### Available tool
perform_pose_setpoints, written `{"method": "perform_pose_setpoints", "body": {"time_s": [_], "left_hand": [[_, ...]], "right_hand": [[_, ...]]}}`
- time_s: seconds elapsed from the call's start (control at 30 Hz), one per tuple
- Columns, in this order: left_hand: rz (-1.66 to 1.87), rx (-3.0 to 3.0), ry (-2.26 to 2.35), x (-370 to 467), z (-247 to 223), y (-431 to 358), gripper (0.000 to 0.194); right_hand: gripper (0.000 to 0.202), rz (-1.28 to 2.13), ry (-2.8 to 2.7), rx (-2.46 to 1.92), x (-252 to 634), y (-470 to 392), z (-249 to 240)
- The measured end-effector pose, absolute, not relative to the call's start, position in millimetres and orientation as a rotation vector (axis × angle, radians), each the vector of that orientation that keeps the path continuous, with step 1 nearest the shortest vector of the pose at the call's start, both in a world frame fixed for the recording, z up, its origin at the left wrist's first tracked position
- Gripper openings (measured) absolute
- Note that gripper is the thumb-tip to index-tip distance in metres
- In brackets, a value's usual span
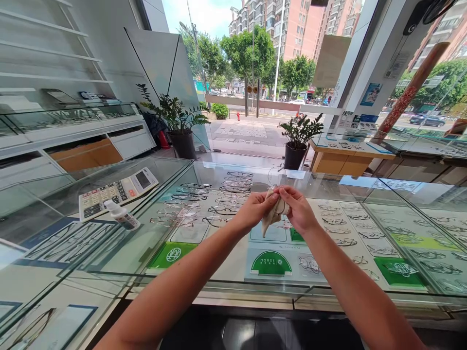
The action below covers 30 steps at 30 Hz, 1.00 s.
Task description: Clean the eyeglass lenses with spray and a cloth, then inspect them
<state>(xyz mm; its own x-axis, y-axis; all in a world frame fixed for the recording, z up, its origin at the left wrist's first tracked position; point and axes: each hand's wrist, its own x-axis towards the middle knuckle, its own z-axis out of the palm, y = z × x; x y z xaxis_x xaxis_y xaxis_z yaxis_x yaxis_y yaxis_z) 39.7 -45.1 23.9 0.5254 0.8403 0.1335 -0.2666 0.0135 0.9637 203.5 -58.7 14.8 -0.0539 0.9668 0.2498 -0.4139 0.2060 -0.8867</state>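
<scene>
Both of my hands meet above the glass display counter, near the middle of the view. My left hand (254, 210) is closed on a beige cloth (269, 221), which hangs down between the hands. My right hand (297, 209) pinches at the cloth's upper right side, its fingertips close to those of my left hand. A thin round wire frame of eyeglasses (276, 174) shows just above the fingertips; the rest of it is hidden by the fingers and cloth, and which hand grips it is unclear.
A calculator (118, 192) and a small white spray bottle (122, 215) lie on the glass counter (215, 278) at left. Rows of eyeglasses (239, 182) sit inside the case. Potted plants (182, 141) stand beyond, before glass doors.
</scene>
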Motion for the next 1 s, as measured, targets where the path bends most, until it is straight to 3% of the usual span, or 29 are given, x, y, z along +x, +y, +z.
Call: {"method": "perform_pose_setpoints", "body": {"time_s": [0.27, 1.0], "left_hand": [[0.971, 1.244, 0.549, 39.6, 21.8, -43.1, 0.059], [0.934, 1.263, 0.559, 34.0, 21.1, -40.3, 0.050]], "right_hand": [[0.015, 1.267, -1.073, -0.667, 205.4, -60.9, 18.6], [0.025, 1.200, -1.245, -0.700, 205.8, -62.1, 17.5]]}}
